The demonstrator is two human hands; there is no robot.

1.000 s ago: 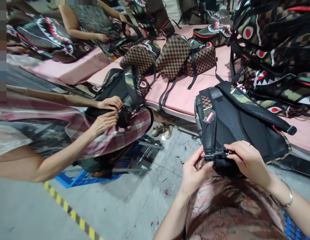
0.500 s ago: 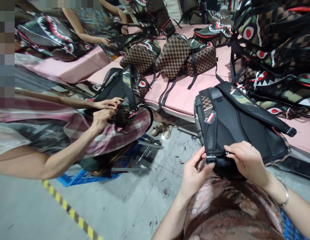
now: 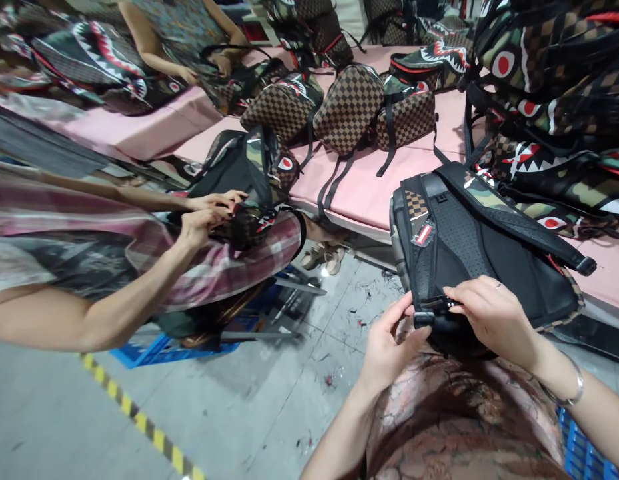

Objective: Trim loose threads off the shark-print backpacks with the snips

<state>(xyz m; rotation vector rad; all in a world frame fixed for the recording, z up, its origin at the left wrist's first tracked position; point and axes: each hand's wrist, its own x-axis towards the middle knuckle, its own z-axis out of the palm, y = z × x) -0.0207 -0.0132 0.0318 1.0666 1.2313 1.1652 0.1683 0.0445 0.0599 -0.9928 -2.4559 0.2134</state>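
A backpack (image 3: 514,280) leans between my lap and the table edge, its black padded back and shoulder straps facing me. At its lower left corner, my left hand (image 3: 389,343) pinches a black strap buckle (image 3: 424,319) between thumb and fingers. Just right of the buckle, my right hand (image 3: 492,317) has its fingers closed on a narrow black strap (image 3: 439,301). Whether a small tool is also in those fingers cannot be made out. A red-and-white label (image 3: 424,233) lies under clear plastic on the backpack's upper left.
Checkered backpacks (image 3: 350,110) stand along the pink table (image 3: 354,193), with more piled at right (image 3: 554,160). To my left, a co-worker's hands (image 3: 209,213) work on another backpack. A blue crate (image 3: 139,353) and thread scraps are on the floor.
The view has shifted slightly. My right hand has moved a little up and left along the strap, while my left hand keeps its hold at the buckle.
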